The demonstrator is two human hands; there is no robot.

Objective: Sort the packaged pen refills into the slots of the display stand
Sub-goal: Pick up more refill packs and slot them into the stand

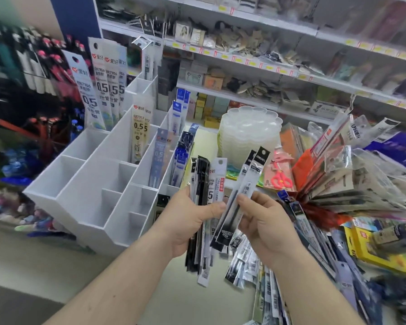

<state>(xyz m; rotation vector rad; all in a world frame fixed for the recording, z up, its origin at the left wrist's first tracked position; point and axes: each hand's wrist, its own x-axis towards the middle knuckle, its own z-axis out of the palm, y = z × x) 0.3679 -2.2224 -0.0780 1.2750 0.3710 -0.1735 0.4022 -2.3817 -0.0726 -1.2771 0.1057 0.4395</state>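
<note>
Single view only, head-worn, wide-angle. It looks forward and down from above the counter, close enough that both forearms run in from the bottom edge. Landmark: white display stand. It sits left of centre, seen from above and from its front right corner, slots open to the lens. Left hand and right hand are nearest the lens, just right of the stand's front. Store shelves rise beyond and right of the stand, lines bowed by the lens. Edges blurred, worst left of the stand.
</note>
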